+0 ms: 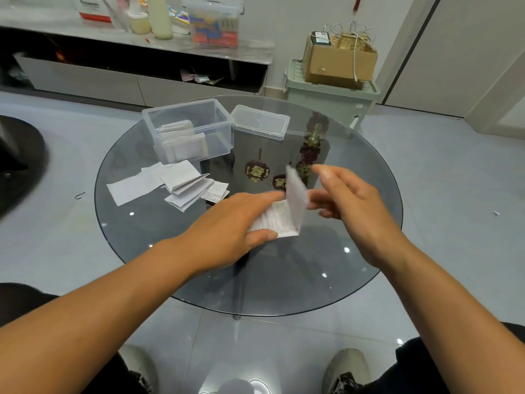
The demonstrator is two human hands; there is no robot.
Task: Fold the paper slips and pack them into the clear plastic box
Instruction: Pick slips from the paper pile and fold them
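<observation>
A white paper slip (285,216) lies half folded on the round glass table (170,268), one flap standing up. My left hand (235,223) presses the lower half flat, thumb on its near edge. To the right of the raised flap my right hand (345,199) has its fingertips at that flap; whether they pinch it is unclear. The clear plastic box (217,120) stands open at the back left with several folded slips (181,140) inside. Its lid (260,122) lies just to the right. A loose pile of slips (170,182) lies in front of the box.
Red and gold ornaments (257,170) show through the glass near the middle. Beyond the table stand a green bin (326,98) with a cardboard box (338,59) on it, and a low shelf (142,44) holding bottles and containers. My shoes (345,368) are below.
</observation>
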